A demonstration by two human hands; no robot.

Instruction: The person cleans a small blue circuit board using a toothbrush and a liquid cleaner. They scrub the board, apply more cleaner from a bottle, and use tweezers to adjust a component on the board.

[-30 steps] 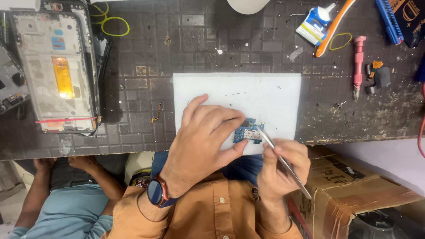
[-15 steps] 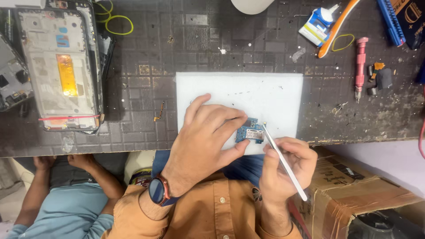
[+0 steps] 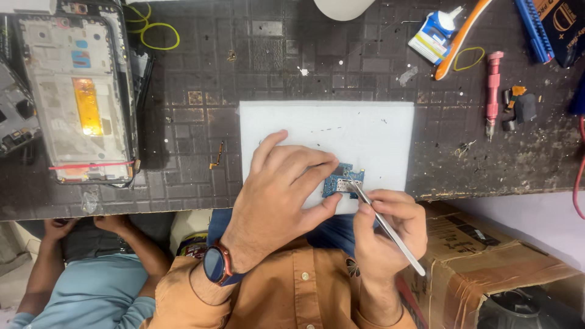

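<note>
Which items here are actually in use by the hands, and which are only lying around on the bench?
In use:
left hand
small blue circuit board
right hand
thin metal tweezers
white foam pad

Lying about:
opened phone frame
pink metal screwdriver
blue-and-white glue bottle
yellow rubber bands
brown cardboard box

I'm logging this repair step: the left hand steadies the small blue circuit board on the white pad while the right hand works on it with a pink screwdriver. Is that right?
Not quite. The right hand holds slim metal tweezers, tips at the blue circuit board. The pink screwdriver lies untouched on the dark bench, far right. The left hand does steady the board on the white pad, as the head view shows.
</note>
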